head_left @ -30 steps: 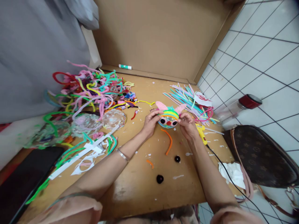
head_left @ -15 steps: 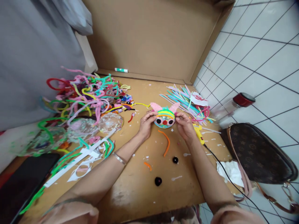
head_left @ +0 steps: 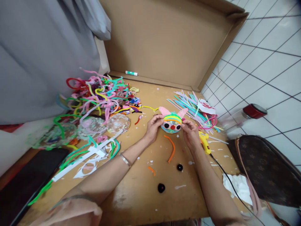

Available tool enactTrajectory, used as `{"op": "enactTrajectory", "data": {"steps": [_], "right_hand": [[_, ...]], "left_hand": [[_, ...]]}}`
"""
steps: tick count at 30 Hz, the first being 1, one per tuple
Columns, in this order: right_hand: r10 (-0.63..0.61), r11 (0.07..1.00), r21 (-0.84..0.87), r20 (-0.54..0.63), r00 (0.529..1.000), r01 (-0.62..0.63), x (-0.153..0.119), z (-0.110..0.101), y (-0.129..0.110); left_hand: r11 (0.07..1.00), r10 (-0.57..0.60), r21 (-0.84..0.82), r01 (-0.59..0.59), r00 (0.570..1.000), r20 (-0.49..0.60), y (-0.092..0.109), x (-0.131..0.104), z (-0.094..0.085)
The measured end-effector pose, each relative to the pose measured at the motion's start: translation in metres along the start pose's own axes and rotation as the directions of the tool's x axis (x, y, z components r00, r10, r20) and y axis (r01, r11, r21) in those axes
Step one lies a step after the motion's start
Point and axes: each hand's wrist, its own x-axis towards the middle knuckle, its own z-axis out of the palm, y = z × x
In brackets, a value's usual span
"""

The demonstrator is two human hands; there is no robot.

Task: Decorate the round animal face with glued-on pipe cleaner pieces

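Note:
Between my two hands is a small round craft animal head (head_left: 172, 122) with pink ears, striped pipe-cleaner bands, black-and-pink eyes and a red nose. My left hand (head_left: 154, 126) pinches its left side, and my right hand (head_left: 190, 131) grips the right side. Fingertips behind the head are hidden. Just below it on the table lies a curved orange pipe cleaner (head_left: 172, 148). A shorter orange piece (head_left: 151, 170) and two black round pieces, one (head_left: 180, 167) nearer the hands and another (head_left: 161, 188) closer to me, rest there too.
A heap of pipe cleaners (head_left: 101, 97) and clear plastic domes (head_left: 118, 123) fill the left. Straight pipe cleaners (head_left: 185, 103) lie back right. A yellow glue gun (head_left: 205, 142) with a cord sits by my right forearm, near a brown bag (head_left: 268, 169) and a red-lidded bottle (head_left: 255, 111).
The camera view has turned slightly, so everything sits a little further right and lower. Both hands still hold the animal head above the same spot.

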Motion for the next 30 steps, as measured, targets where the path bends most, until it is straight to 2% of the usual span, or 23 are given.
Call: {"op": "enactTrajectory", "data": {"steps": [4, 16, 30], "right_hand": [[-0.006, 1.0, -0.023, 0.023, 1.0, 0.007, 0.001, -0.0012, 0.0032], [-0.004, 1.0, 0.0, -0.006, 1.0, 0.004, 0.002, -0.0015, 0.0049], [-0.038, 0.999, -0.021, -0.03, 0.999, 0.037, -0.0003, 0.0014, 0.0074]], "left_hand": [[0.999, 0.027, 0.025, -0.027, 1.0, 0.008, 0.0007, -0.002, 0.0011], [0.999, 0.029, 0.042, -0.03, 0.999, 0.022, 0.0036, -0.006, 0.0049], [0.999, 0.017, 0.048, -0.016, 1.0, -0.013, -0.0025, -0.0016, -0.0023]]}}
